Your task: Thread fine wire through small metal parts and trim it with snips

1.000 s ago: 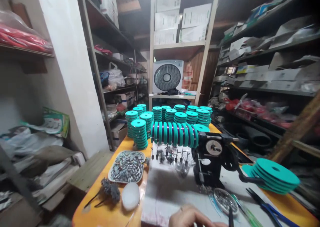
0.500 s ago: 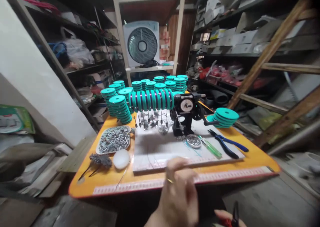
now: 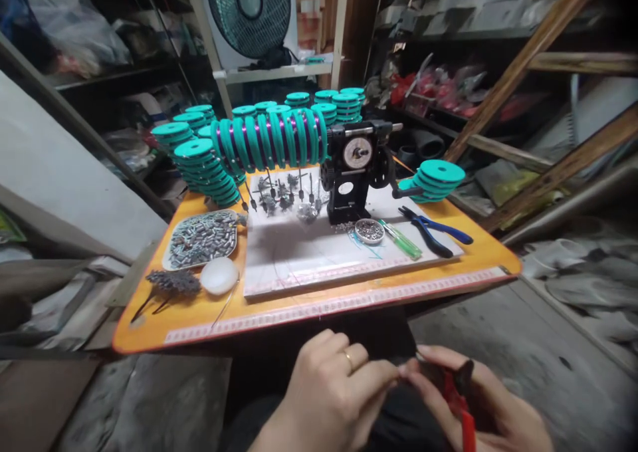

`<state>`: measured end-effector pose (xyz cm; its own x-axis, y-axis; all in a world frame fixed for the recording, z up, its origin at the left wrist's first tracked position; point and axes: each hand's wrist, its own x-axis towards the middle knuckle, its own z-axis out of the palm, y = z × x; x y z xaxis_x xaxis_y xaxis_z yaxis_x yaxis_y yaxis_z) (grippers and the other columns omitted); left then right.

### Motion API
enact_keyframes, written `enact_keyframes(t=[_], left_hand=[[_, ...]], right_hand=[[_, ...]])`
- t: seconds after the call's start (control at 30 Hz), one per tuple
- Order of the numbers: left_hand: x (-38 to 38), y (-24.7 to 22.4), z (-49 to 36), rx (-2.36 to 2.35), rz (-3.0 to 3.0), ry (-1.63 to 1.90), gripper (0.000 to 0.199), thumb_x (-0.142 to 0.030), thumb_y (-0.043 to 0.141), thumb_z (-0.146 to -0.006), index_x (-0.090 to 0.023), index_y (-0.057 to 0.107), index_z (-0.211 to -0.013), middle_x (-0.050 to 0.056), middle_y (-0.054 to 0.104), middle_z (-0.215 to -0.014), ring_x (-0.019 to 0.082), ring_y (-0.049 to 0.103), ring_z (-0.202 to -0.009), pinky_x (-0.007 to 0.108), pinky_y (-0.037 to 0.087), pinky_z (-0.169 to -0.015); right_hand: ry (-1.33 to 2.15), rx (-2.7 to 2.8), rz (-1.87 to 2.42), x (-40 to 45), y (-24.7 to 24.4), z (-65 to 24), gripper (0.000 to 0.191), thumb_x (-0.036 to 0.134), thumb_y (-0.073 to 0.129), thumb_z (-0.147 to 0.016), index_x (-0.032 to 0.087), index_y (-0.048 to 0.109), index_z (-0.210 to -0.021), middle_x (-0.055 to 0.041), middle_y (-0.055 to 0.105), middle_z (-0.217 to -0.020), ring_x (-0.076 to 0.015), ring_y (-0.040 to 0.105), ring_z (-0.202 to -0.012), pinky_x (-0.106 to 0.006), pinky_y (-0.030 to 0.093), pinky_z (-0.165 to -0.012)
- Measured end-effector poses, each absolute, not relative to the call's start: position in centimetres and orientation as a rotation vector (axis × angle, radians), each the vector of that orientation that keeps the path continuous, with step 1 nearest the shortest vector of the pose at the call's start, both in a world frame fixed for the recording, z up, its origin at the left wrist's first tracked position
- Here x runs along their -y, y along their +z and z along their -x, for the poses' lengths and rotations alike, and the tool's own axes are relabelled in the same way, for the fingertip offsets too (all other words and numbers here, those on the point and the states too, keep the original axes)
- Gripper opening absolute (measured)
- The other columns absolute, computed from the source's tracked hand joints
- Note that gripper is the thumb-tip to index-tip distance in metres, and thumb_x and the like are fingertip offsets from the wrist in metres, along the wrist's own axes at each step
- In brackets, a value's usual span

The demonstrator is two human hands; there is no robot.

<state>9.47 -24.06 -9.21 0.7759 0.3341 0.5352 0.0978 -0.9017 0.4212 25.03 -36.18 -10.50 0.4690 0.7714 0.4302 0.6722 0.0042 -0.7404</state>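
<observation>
Over my lap, just in front of the table edge, my left hand (image 3: 331, 382) is closed in a pinch, a gold ring on one finger. Whatever its fingertips hold is too small to make out. Touching those fingertips is my right hand (image 3: 491, 395), its thumb and forefinger pinched together. A small tool with red handles and a dark head (image 3: 456, 395), looking like pliers or snips, is held in the right palm. Ahead stands a black hand-cranked winder (image 3: 349, 173) carrying a row of teal spools (image 3: 269, 139) with several dark clips hanging below.
On the orange table (image 3: 144, 319) are a tray of metal sinkers (image 3: 202, 239), a white round lid (image 3: 219, 276), a dish of small beads (image 3: 369, 230), a green-handled screwdriver (image 3: 403, 239) and blue pliers (image 3: 438, 229). Teal spool stacks (image 3: 204, 173) line the back. A wooden ladder (image 3: 528, 73) leans right.
My left hand has drawn back from the table edge toward my lap and met the right hand, which has come up into view with the red-handled tool. The view has tilted down.
</observation>
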Motion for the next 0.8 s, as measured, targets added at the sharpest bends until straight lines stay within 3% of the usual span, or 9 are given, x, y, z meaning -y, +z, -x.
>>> enact_keyframes(t=[0.1,0.23,0.47,0.63,0.8], left_hand=[[23.7,-8.9,-8.7,-0.420,-2.382,0.877,0.016,-0.006,0.052,-0.088,-0.016,0.060,-0.098,0.006,0.065,-0.081,0.016,0.059,-0.071,0.028,0.049,-0.062],[23.2,-8.6,-8.1,-0.500,-2.256,0.906,0.020,-0.004,0.053,-0.089,-0.015,0.058,-0.104,0.008,0.063,-0.086,0.017,0.061,-0.079,0.026,0.053,-0.068],[22.0,-8.5,-7.6,-0.561,-2.241,0.844,0.019,-0.007,0.056,-0.090,-0.016,0.065,-0.103,0.005,0.058,-0.082,0.013,0.059,-0.073,0.023,0.051,-0.064],[21.2,-7.9,-8.0,-0.689,-2.252,0.830,0.013,-0.005,0.058,-0.085,-0.016,0.064,-0.085,0.000,0.054,-0.071,0.011,0.055,-0.063,0.021,0.045,-0.055],[20.0,-8.2,-8.4,-0.892,-2.385,0.859,0.010,-0.008,0.056,-0.086,-0.016,0.062,-0.083,0.001,0.057,-0.071,0.013,0.056,-0.063,0.024,0.045,-0.056]], right_hand=[[0.229,1.340,1.608,33.7,-10.2,-24.6,0.028,0.022,0.068,-0.084,0.029,0.060,-0.110,0.0057,0.076,-0.087,-0.0095,0.074,-0.069,-0.011,0.059,-0.071],[0.341,1.469,1.520,31.4,-9.8,-24.3,0.032,0.016,0.065,-0.086,0.029,0.058,-0.115,0.0047,0.075,-0.089,-0.0090,0.074,-0.072,-0.011,0.058,-0.071],[0.470,1.386,1.504,30.4,-9.7,-24.3,0.029,0.018,0.066,-0.085,0.029,0.058,-0.110,0.0076,0.074,-0.079,-0.0067,0.072,-0.063,-0.008,0.057,-0.063],[0.615,1.178,1.478,30.2,-9.6,-23.8,0.023,0.020,0.064,-0.087,0.028,0.056,-0.107,0.0051,0.075,-0.082,-0.0102,0.073,-0.062,-0.015,0.061,-0.063],[0.734,0.791,1.500,30.6,-9.3,-23.0,0.019,0.033,0.057,-0.092,0.026,0.047,-0.107,0.0013,0.073,-0.077,-0.0114,0.064,-0.044,-0.021,0.055,-0.043]])
